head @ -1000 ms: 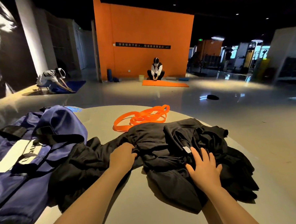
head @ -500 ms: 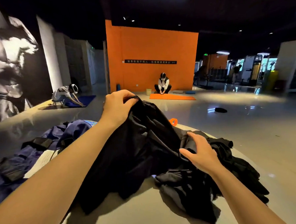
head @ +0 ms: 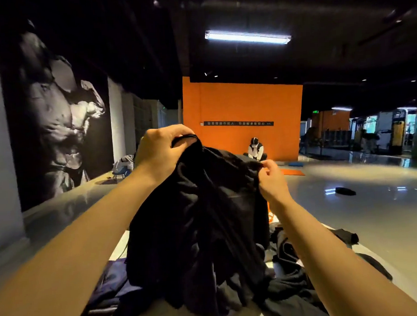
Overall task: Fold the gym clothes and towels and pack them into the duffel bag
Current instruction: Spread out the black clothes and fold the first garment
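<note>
Held up at frame centre: one black garment [head: 201, 226], lifted off the bench [head: 266, 315] so its fabric hangs free and its edges can be found before folding. Left hand [head: 160, 152] clenched on the top edge, fingers curled right round a bunched hem or collar. Right hand [head: 271, 176] pinching the opposite edge between thumb and fingertips, a lighter hold, probably to spread the cloth sideways. Lower part of the garment trailing onto the heap below.

Counted: two hands, both gripping the one raised garment. Beneath it, at lower right, a pile of dark clothes [head: 296, 286]; perhaps two or three pieces, too tangled and dim to tell. At lower left, one navy duffel bag [head: 112, 281], only partly visible behind the arm and the hanging cloth, nothing packed as far as can be seen. A sliver of an orange band [head: 270, 217] just right of the garment.
</note>
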`<control>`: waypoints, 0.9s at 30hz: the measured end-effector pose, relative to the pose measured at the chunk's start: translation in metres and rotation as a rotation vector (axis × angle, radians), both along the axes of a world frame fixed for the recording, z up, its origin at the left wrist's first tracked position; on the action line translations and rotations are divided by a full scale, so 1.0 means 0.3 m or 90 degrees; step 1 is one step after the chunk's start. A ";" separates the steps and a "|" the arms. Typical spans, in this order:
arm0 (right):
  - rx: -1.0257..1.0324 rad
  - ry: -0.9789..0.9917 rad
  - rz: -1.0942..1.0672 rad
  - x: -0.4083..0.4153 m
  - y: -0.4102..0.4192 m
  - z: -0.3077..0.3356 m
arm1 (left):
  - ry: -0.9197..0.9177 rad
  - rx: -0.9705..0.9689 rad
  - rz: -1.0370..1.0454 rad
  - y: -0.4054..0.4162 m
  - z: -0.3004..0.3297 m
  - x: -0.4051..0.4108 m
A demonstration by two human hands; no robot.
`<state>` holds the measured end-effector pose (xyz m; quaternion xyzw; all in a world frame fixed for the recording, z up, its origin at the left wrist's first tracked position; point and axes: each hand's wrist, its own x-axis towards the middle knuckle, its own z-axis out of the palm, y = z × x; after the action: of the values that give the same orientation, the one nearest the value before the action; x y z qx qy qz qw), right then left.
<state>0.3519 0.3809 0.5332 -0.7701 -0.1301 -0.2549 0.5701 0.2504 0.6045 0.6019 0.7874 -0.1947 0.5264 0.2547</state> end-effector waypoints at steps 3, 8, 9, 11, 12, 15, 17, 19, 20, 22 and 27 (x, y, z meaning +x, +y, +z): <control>0.061 -0.120 -0.019 -0.066 0.012 0.173 | -0.034 -0.004 0.038 0.059 0.042 -0.065; 0.017 -0.271 -0.027 -0.183 -0.029 0.331 | -0.017 -0.013 0.042 0.107 0.091 -0.135; -0.004 -0.289 -0.048 -0.209 -0.044 0.343 | -0.014 -0.016 0.040 0.105 0.100 -0.147; -0.049 -0.312 -0.097 -0.255 -0.087 0.354 | -0.022 -0.010 0.038 0.091 0.111 -0.170; -0.070 -0.322 -0.116 -0.276 -0.113 0.358 | -0.037 0.001 0.042 0.079 0.115 -0.184; -0.130 -0.368 -0.170 -0.347 -0.204 0.381 | -0.082 0.042 0.034 0.040 0.129 -0.231; -0.158 -0.382 -0.194 -0.405 -0.259 0.410 | -0.078 0.050 0.007 0.014 0.138 -0.268; -0.168 -0.350 -0.175 -0.465 -0.306 0.423 | -0.069 0.056 -0.018 -0.004 0.131 -0.299; -0.173 -0.335 -0.166 -0.496 -0.327 0.417 | -0.065 0.057 -0.032 -0.010 0.118 -0.312; -0.181 -0.315 -0.157 -0.556 -0.364 0.388 | -0.051 0.050 -0.069 -0.021 0.080 -0.340; -0.141 -0.249 -0.066 -0.684 -0.446 0.305 | -0.054 0.072 -0.092 -0.080 0.003 -0.414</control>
<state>0.1467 0.2471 0.6249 -0.7695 -0.2258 -0.4127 0.4320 0.1262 0.5806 0.6030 0.7614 -0.2911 0.5277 0.2390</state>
